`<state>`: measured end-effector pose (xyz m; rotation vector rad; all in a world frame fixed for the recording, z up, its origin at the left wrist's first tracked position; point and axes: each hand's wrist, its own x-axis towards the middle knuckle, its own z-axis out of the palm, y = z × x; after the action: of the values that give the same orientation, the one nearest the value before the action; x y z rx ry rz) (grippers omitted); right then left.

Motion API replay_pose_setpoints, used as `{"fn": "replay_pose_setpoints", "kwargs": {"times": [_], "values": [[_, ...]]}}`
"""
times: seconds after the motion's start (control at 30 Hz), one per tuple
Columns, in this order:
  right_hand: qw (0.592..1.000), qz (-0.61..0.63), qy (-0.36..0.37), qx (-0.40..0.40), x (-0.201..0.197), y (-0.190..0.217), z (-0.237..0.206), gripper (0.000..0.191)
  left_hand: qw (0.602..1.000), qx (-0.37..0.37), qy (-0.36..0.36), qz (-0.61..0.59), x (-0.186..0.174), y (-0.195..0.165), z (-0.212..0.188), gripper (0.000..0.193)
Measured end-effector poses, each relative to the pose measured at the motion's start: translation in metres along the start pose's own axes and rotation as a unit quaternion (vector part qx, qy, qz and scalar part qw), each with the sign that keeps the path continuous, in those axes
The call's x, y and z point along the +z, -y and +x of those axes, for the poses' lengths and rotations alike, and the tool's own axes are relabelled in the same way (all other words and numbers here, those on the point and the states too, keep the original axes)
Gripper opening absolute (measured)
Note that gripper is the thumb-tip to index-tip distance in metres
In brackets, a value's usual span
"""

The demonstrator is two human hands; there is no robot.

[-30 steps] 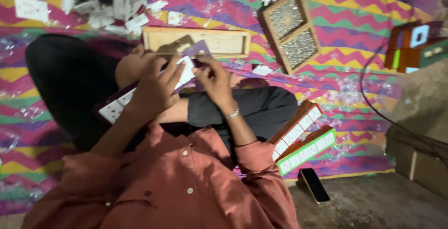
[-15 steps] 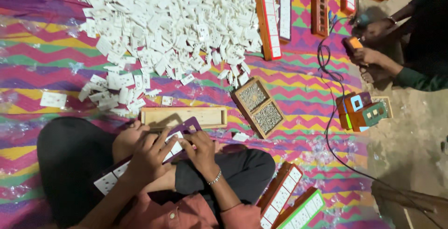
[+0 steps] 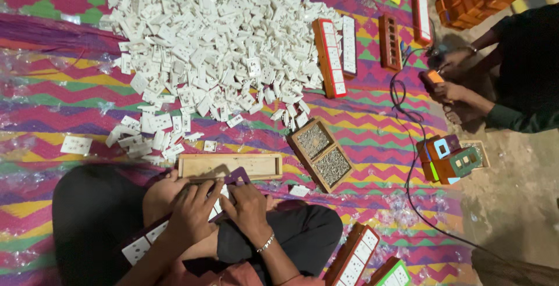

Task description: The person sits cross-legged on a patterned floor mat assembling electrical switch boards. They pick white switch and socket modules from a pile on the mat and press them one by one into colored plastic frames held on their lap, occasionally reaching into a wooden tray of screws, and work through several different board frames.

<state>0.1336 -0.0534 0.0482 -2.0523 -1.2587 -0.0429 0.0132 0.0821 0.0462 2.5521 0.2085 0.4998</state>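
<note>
Long purple switch panel (image 3: 174, 219) lying across the lap, long axis slanting from lower left up to upper right, white-socketed face upward, upper end pointing toward the empty wooden tray (image 3: 230, 166) just beyond the knees. Left hand (image 3: 192, 213) curled over the panel's middle, fingers closed down on it. Right hand (image 3: 249, 207) pressed on the panel's upper end, fingers bent around the edge (a bracelet at the wrist); both hands clasping, neither spread open. Beside the tray, to the right, a two-compartment wooden box of screws (image 3: 323, 153), set at an angle on the zigzag mat (image 3: 372, 129). Farther out, a big heap of loose white socket pieces (image 3: 221, 47), with an orange-framed panel (image 3: 329, 57) lying lengthwise along its right edge. Near the right knee, two more finished panels (image 3: 355, 257), tilted. At far right, another person's hands (image 3: 448, 88) around a small orange tool, well apart.
</note>
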Motion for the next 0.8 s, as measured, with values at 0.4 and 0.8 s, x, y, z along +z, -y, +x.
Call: {"fn": "replay_pose_setpoints", "kwargs": {"times": [0.4, 0.8], "values": [[0.999, -0.003, -0.03, 0.017, 0.009, -0.002, -0.01, 0.024, 1.0, -0.007, 0.019, 0.014, 0.018, 0.005, -0.011, 0.095], [0.765, 0.499, -0.114, 0.391, 0.007, -0.065, -0.022, 0.048, 0.984, -0.105, 0.075, -0.125, 0.025, -0.006, 0.013, 0.096]]}}
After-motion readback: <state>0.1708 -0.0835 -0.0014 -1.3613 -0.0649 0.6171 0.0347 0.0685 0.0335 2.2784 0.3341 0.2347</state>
